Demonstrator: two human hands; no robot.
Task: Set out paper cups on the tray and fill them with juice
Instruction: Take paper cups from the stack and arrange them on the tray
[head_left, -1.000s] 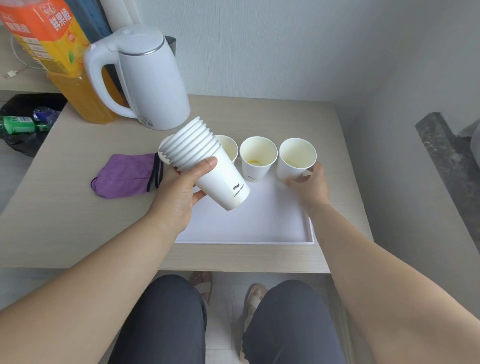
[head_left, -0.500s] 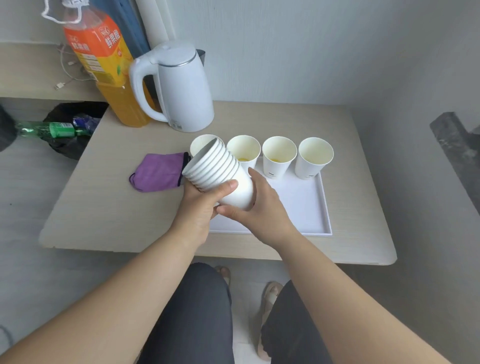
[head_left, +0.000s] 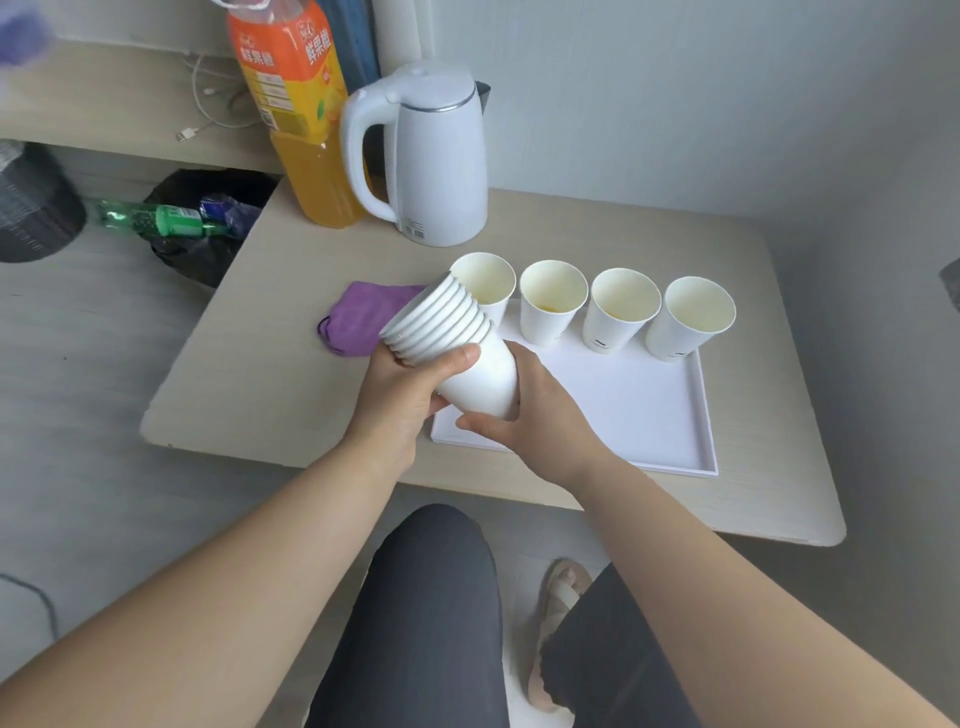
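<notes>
A nested stack of white paper cups (head_left: 441, 327) is held tilted over the near left corner of the flat white rectangular tray (head_left: 649, 415). It is gripped near its rims by the left hand (head_left: 405, 395), while the right hand (head_left: 540, 421) is curled round the bottom cup, apparently so that one can be drawn off. Four single white paper cups (head_left: 621, 312) are stood upright along the tray's far edge, so the near part is left free, and the tall orange juice bottle (head_left: 291, 78) is kept back on the pale desk (head_left: 260, 374).

Your juice bottle (head_left: 291, 78) is cut off at the top edge. The cup stack (head_left: 457, 358) covers part of the leftmost cup (head_left: 485, 283) and the purple cloth (head_left: 363, 322). The fingertips of your right hand (head_left: 540, 415) are hidden behind the stack, and its wrist covers part of the tray (head_left: 696, 415)'s near rim.
</notes>
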